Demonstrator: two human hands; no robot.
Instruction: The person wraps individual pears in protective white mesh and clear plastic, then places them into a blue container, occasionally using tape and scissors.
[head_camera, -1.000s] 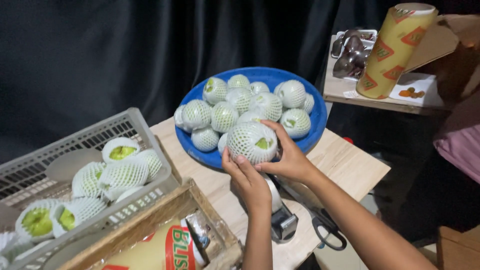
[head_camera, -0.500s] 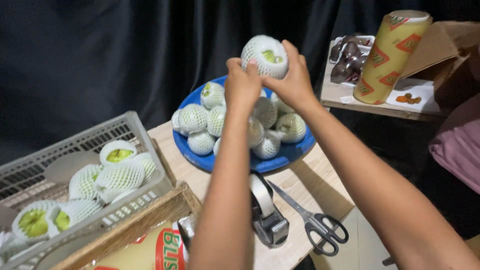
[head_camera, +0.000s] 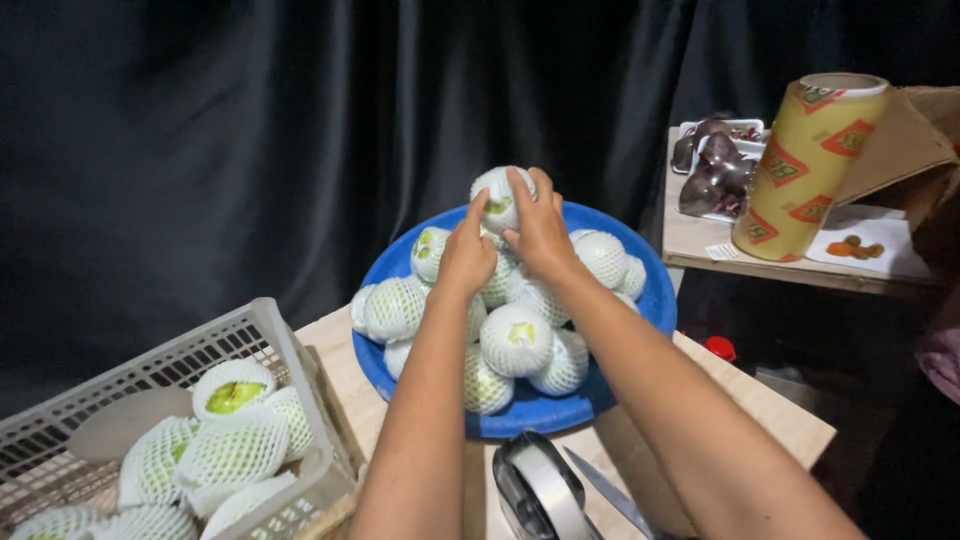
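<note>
With both your left hand (head_camera: 468, 255) and right hand (head_camera: 540, 232) clasped around the netted fruit (head_camera: 497, 198) atop the pile at the blue basin's (head_camera: 655, 300) far rim, a careless release could send neighbours rolling off.

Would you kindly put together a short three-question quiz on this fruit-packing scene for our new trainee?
1. True or false: both hands hold one netted fruit above the pile in the blue bowl.
2. Where does the grey plastic basket sit?
A. left of the bowl
B. behind the bowl
C. on the side table
3. Fill in: the yellow roll on the side table stands ____.

Key
1. True: the left hand and the right hand both grip it.
2. A
3. upright
</note>
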